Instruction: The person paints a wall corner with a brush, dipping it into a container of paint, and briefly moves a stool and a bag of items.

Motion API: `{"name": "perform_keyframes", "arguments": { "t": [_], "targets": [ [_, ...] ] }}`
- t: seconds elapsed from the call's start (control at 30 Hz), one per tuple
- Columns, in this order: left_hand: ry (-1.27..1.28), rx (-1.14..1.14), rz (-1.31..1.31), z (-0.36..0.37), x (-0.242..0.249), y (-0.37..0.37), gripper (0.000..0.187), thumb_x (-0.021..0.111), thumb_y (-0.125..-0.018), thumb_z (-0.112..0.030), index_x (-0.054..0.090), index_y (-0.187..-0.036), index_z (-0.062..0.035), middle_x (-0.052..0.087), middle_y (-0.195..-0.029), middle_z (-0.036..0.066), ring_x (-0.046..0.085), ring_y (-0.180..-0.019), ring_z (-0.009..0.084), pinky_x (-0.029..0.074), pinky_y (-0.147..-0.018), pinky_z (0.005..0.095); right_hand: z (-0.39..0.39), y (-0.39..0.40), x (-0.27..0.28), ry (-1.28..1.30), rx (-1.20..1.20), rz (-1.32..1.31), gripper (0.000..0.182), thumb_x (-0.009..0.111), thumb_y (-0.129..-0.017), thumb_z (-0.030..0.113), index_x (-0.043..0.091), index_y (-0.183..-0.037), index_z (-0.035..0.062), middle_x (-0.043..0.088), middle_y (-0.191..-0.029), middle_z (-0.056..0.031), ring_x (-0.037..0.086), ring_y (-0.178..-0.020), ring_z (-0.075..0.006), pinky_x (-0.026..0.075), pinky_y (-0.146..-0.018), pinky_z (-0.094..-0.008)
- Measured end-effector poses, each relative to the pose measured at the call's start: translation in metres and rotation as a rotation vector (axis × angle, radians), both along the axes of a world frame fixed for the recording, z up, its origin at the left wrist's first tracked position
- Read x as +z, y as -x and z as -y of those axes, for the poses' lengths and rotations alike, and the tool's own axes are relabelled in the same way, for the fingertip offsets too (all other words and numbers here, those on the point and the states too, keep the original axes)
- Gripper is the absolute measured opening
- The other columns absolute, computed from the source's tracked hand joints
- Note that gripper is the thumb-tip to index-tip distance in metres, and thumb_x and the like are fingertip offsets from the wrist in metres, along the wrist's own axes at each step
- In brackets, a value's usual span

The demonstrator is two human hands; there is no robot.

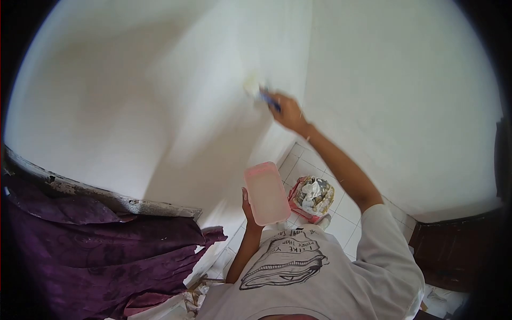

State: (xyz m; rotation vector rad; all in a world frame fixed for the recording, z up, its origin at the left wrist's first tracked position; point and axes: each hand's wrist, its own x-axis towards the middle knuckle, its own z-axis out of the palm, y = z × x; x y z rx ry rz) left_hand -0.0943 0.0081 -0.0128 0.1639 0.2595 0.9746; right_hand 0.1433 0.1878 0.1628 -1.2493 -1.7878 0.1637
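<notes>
My right hand (288, 113) is closed around the blue handle of a paintbrush (270, 100), stretched out toward the corner. The brush's pale bristles are at the white wall (213, 69) and look blurred by motion. Lower down, my left hand (248, 207) holds a pink plastic container (268, 198) from its left side, in front of my chest. Whitish paint seems to lie inside it. Most of the left hand's fingers are hidden behind the container.
A second wall (394, 106) meets the first at the corner. On the tiled floor (344, 226) stands a red-edged bin (313, 196) filled with crumpled wrappings. Purple cloth (106, 256) hangs below a worn ledge (101, 192) at left. Dark furniture (440, 256) stands at lower right.
</notes>
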Motion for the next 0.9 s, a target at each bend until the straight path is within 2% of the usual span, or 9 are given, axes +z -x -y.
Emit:
{"name": "perform_keyframes", "arguments": {
  "t": [0.1,0.2,0.33,0.4,0.5,0.6,0.73,0.83,0.9],
  "targets": [
    [0.005,0.005,-0.030,0.002,-0.002,0.003,0.085,0.045,-0.096,-0.068,0.029,-0.158,-0.0124,0.042,-0.151,0.020,0.052,-0.127,0.0446,0.046,-0.100,0.0681,0.009,-0.009,-0.116,0.392,0.039,0.331,0.044,0.056,-0.082,0.003,0.068,-0.124,0.0117,0.070,-0.096,-0.0209,0.068,-0.090,-0.0403,0.055,-0.082,-0.0510],
    [-0.019,0.014,-0.052,0.002,-0.002,0.003,0.086,0.045,-0.095,-0.069,0.028,-0.158,-0.0130,0.042,-0.152,0.020,0.052,-0.126,0.0439,0.046,-0.100,0.0682,0.008,-0.030,-0.101,0.426,0.199,0.442,0.045,0.055,-0.082,0.005,0.070,-0.123,0.0141,0.071,-0.086,-0.0200,0.069,-0.080,-0.0385,0.055,-0.081,-0.0508],
    [-0.040,-0.012,-0.003,0.001,0.029,-0.008,0.085,0.045,-0.095,-0.069,0.029,-0.158,-0.0145,0.042,-0.151,0.019,0.054,-0.125,0.0417,0.047,-0.100,0.0677,-0.038,-0.065,0.061,0.055,0.120,0.461,0.029,0.064,-0.082,0.004,0.076,-0.108,0.0077,0.070,-0.085,-0.0204,0.066,-0.071,-0.0376,0.055,-0.072,-0.0451],
    [-0.071,-0.021,0.045,0.003,0.058,-0.021,0.084,0.045,-0.096,-0.069,0.029,-0.158,-0.0150,0.042,-0.152,0.019,0.054,-0.125,0.0411,0.047,-0.100,0.0674,-0.015,-0.068,0.153,-0.099,-0.009,0.220,0.023,0.069,-0.088,0.009,0.076,-0.109,0.0058,0.068,-0.078,-0.0198,0.058,-0.058,-0.0288,0.051,-0.062,-0.0386],
    [-0.072,0.018,0.030,-0.008,0.039,-0.027,0.084,0.044,-0.096,-0.069,0.029,-0.158,-0.0156,0.042,-0.152,0.019,0.054,-0.125,0.0403,0.047,-0.100,0.0670,-0.013,-0.060,0.194,-0.362,-0.125,-0.083,0.025,0.069,-0.092,0.010,0.074,-0.115,0.0045,0.073,-0.083,-0.0148,0.054,-0.056,-0.0236,0.050,-0.061,-0.0338],
    [-0.046,0.078,-0.027,-0.012,0.028,-0.035,0.083,0.044,-0.096,-0.069,0.029,-0.158,-0.0158,0.041,-0.153,0.018,0.054,-0.125,0.0400,0.047,-0.100,0.0665,-0.047,-0.051,0.117,-0.339,0.018,-0.054,0.036,0.065,-0.093,0.010,0.068,-0.129,0.0100,0.071,-0.109,-0.0194,0.067,-0.076,-0.0356,0.054,-0.070,-0.0383],
    [-0.114,0.077,0.066,-0.011,0.048,-0.050,0.083,0.044,-0.096,-0.069,0.028,-0.159,-0.0163,0.040,-0.154,0.018,0.053,-0.127,0.0396,0.046,-0.101,0.0658,-0.025,-0.023,-0.045,-0.067,-0.012,-0.206,0.035,0.062,-0.094,0.007,0.068,-0.127,0.0118,0.068,-0.095,-0.0211,0.067,-0.085,-0.0402,0.055,-0.073,-0.0431],
    [-0.126,0.082,0.049,-0.014,0.042,-0.055,0.084,0.044,-0.096,-0.068,0.026,-0.159,-0.0165,0.039,-0.155,0.018,0.053,-0.128,0.0395,0.045,-0.102,0.0653,-0.012,-0.047,-0.105,0.165,0.030,0.012,0.036,0.061,-0.090,0.007,0.070,-0.124,0.0129,0.070,-0.098,-0.0205,0.068,-0.089,-0.0397,0.056,-0.079,-0.0462],
    [-0.109,0.084,0.036,-0.018,0.036,-0.058,0.084,0.044,-0.096,-0.069,0.026,-0.160,-0.0164,0.038,-0.155,0.018,0.052,-0.129,0.0395,0.045,-0.103,0.0652,-0.010,-0.061,-0.102,0.567,0.131,0.531,0.037,0.060,-0.084,0.007,0.072,-0.118,0.0140,0.071,-0.100,-0.0184,0.067,-0.094,-0.0385,0.055,-0.085,-0.0498]
  ]
}}
